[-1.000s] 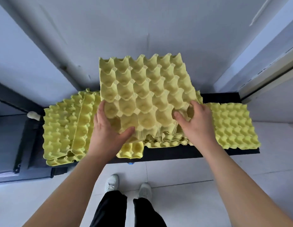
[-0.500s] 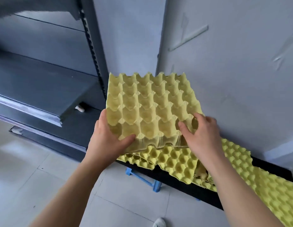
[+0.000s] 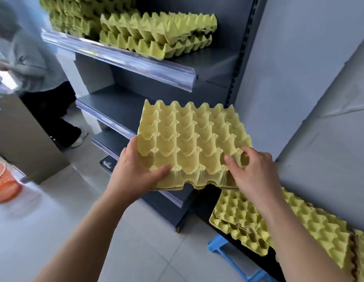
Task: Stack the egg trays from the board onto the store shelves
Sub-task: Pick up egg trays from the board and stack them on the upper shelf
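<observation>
Two hands — left hand (image 3: 136, 171), right hand (image 3: 255, 173) — grip the near edge of the egg trays (image 3: 189, 135), thumbs on top.

Held egg trays (image 3: 191, 145) at centre, before the shelves (image 3: 213, 66); left hand (image 3: 134, 171) at their 8 o'clock corner, right hand (image 3: 256, 174) at 4 o'clock. Stacked trays (image 3: 156, 33) on the upper shelf, 12 o'clock. Loose trays (image 3: 299, 231) on the board (image 3: 270, 265), 4 o'clock; basket (image 3: 4, 180) on the floor, 9 o'clock.
</observation>
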`<act>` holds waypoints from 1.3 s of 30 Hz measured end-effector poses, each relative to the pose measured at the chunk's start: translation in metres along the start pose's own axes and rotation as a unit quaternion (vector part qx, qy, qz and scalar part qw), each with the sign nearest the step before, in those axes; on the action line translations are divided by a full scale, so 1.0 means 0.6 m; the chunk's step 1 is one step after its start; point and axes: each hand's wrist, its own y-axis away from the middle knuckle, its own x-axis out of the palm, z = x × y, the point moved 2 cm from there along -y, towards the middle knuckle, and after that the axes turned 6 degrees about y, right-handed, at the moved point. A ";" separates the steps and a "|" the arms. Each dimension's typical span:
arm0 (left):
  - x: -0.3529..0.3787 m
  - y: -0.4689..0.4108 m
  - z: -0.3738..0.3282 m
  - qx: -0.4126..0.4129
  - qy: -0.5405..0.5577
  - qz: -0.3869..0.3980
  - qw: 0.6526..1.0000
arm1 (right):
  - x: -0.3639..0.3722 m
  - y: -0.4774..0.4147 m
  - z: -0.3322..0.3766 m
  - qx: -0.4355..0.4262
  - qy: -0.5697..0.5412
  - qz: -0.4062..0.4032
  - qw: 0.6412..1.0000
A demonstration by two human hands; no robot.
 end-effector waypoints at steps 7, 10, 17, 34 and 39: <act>-0.178 -0.021 0.066 -0.039 -0.018 -0.106 0.993 | 0.069 -0.034 0.201 -0.097 -0.035 0.048 0.994; -0.245 -0.033 0.086 -0.051 -0.033 -0.157 0.986 | 0.097 -0.050 0.278 -0.139 -0.051 0.077 0.986; -0.380 -0.073 0.108 -0.057 -0.073 -0.264 0.960 | 0.139 -0.091 0.445 -0.222 -0.091 0.118 0.964; -0.592 -0.261 0.115 0.046 -0.006 -0.272 0.961 | 0.073 -0.133 0.702 -0.250 -0.057 -0.060 0.965; -0.610 -0.353 0.089 0.090 0.001 -0.191 0.978 | 0.027 -0.150 0.719 -0.184 -0.046 -0.125 0.974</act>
